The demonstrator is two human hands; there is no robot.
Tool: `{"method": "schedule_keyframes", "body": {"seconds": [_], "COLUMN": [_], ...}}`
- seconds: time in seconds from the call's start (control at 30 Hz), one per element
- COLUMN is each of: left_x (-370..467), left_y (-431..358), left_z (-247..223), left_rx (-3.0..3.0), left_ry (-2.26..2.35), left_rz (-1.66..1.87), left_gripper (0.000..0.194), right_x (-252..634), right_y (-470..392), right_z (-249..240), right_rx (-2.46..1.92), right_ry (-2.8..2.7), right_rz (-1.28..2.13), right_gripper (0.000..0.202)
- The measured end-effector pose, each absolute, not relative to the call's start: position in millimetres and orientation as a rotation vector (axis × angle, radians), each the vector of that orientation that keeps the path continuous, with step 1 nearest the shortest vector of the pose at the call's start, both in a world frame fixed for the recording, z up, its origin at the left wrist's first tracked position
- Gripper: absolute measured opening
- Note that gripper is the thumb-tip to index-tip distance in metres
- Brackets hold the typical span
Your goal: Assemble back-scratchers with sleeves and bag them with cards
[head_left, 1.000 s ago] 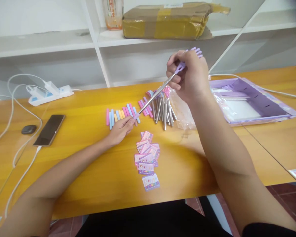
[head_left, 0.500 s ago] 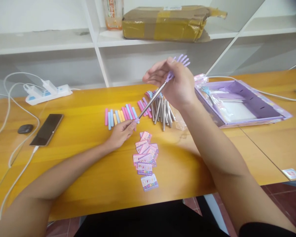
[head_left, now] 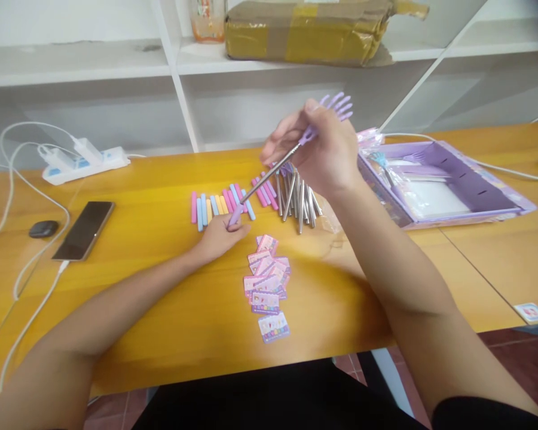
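Note:
A back scratcher point(head_left: 269, 177) with a purple claw-shaped head, a thin metal rod and a purple handle slants across the middle of the view. My right hand point(head_left: 325, 143) is closed around it just below the claw, which sticks out past the thumb. At the lower end, my left hand point(head_left: 219, 234) grips the purple handle sleeve. Behind it several pink, blue and yellow sleeves point(head_left: 208, 209) lie in a row on the table. Under my right hand a bundle of metal scratcher rods point(head_left: 301, 206) is piled up. Printed cards point(head_left: 266, 280) lie overlapping nearer to me.
At right stands a purple open box point(head_left: 468, 179) with scratchers and plastic wrap inside. A phone point(head_left: 84, 232), a small black case point(head_left: 43, 229) and a white power strip point(head_left: 87, 166) with cables occupy the left. A taped carton point(head_left: 309, 33) rests on the shelf behind.
The purple handle sleeve now sits farther up in my left hand, with more of it showing at the rod's lower end. My right hand keeps its hold near the claw. The view has shifted slightly.

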State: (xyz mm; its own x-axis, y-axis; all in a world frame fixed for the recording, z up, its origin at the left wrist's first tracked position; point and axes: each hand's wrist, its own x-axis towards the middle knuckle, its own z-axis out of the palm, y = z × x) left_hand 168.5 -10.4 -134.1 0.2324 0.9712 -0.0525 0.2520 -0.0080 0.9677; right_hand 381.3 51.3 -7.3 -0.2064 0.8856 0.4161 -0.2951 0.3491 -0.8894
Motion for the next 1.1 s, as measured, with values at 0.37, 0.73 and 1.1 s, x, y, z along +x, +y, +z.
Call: {"method": "schedule_keyframes", "body": {"seconds": [0.37,0.73,1.1], "left_x": [165.6,166.2,166.4], "left_y": [-14.2,-14.8,-13.6], "left_z": [-136.0,-133.0,-131.0], "left_rx": [1.731,1.756,1.802], "left_ry": [1.204,1.22,1.208], "left_rz": [0.83,0.804,0.759], "left_gripper": [0.052,0.055,0.052], "right_x": [385.1,381.7,386.8], "right_y": [49.9,55.8,66.9], "right_z": [-1.8,-9.4,-20.4], "right_rx": [-0.603,-0.698,-0.605], "right_ry": [-1.219,-1.306,-1.366], "right_rz": [1.453,1.241,1.26], "right_gripper": [0.056,0.058,0.066]}}
